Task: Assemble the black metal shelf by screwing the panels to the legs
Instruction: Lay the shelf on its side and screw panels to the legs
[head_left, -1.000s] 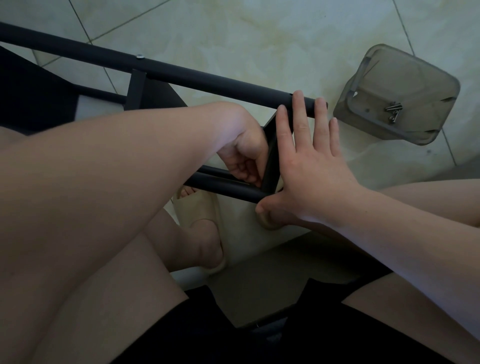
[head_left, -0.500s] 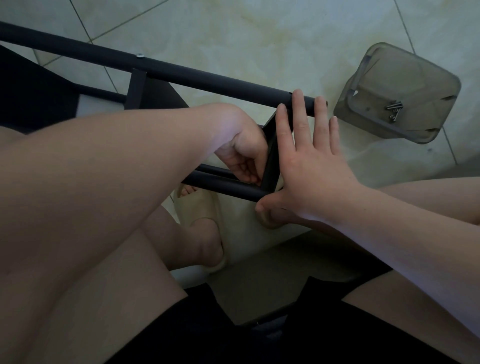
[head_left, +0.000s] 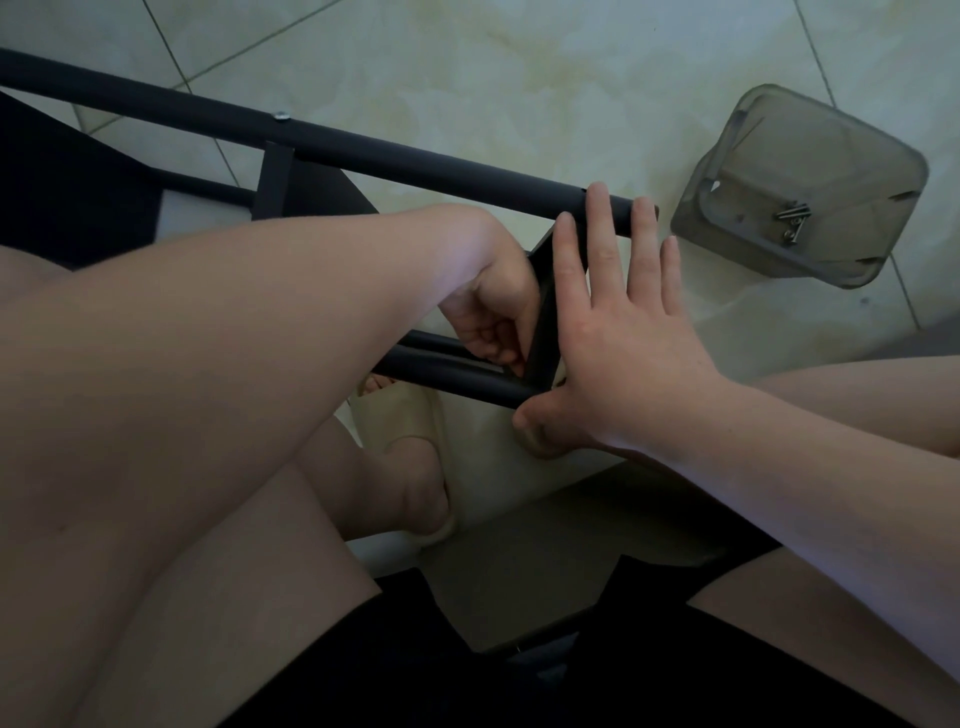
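The black shelf lies on its side over a tiled floor. Its upper leg (head_left: 363, 150), a round black tube with a silver screw head (head_left: 281, 116), runs from the left edge to the centre right. A lower leg (head_left: 452, 376) runs beneath my hands. Between the two legs stands a black panel (head_left: 545, 332), seen edge-on. My right hand (head_left: 618, 332) lies flat against the panel's outer side with straight fingers, the tips reaching the upper leg. My left hand (head_left: 491, 312) is curled on the panel's inner side near the lower leg; what its fingers hold is hidden.
A translucent grey plastic box (head_left: 743, 156) stands on the floor at the right, with a few silver screws (head_left: 792, 221) inside. My bare legs and a pale slipper (head_left: 400, 421) fill the lower half. Another black panel (head_left: 62, 182) is fixed at the left.
Nothing has moved apart from a small drift of the camera; both hands stay in the same place on the panel.
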